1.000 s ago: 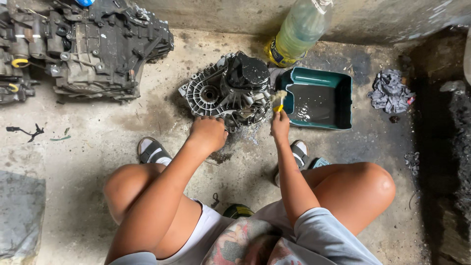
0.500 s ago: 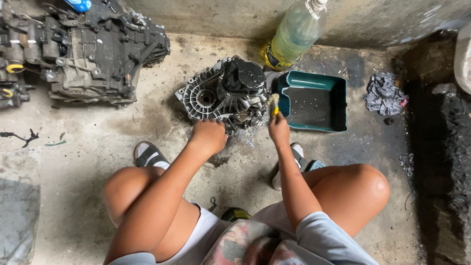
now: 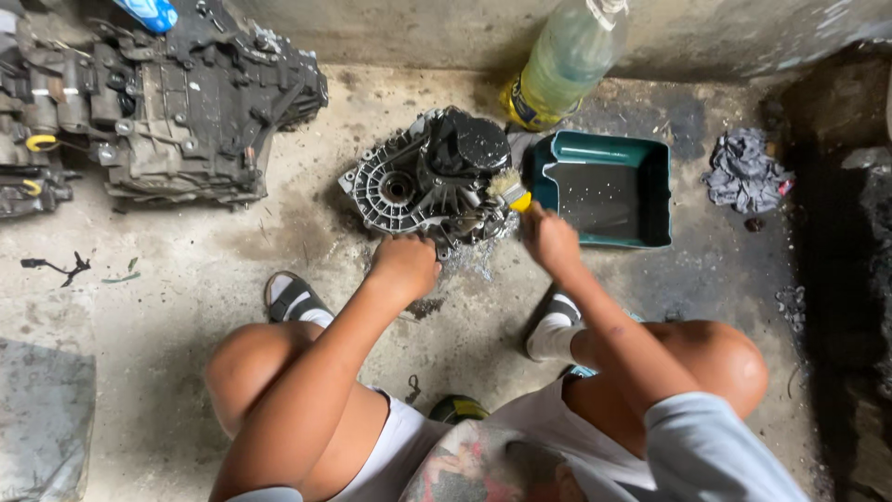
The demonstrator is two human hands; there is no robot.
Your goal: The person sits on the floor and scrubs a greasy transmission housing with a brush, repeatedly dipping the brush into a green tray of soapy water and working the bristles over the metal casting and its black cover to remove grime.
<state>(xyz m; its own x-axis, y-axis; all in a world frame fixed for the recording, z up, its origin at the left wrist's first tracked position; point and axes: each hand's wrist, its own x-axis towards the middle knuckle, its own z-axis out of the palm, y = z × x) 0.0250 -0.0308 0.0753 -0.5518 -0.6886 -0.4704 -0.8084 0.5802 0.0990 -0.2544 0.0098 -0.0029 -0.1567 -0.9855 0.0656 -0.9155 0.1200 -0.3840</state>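
**Two hands at a greasy gearbox housing**

Two bare hands are seen at the centre of the frame, over a stained concrete floor (image 3: 186,279). The left hand (image 3: 404,268) is curled and pressed against the lower edge of the gearbox housing (image 3: 427,177); whether its fingers are wrapped round a part cannot be told. The right hand (image 3: 550,240) is closed around a paintbrush (image 3: 509,189), whose pale bristles and yellow ferrule are laid against the housing's right side.

The housing is shown as a ribbed grey casting with a round, flanged bell shape, blackened and wet with grime on its upper part. Just to its right a green rectangular plastic tray (image 3: 655,158) is set, with dark liquid held in it. Behind both, at the top of the frame, a clear plastic bottle (image 3: 562,65) of yellowish fluid is leaned near the wall. A larger oily engine assembly (image 3: 177,112), angular and dark, is placed at the upper left. A crumpled grey rag (image 3: 743,172) is left at the right. Sandalled feet in white socks are planted below the housing.
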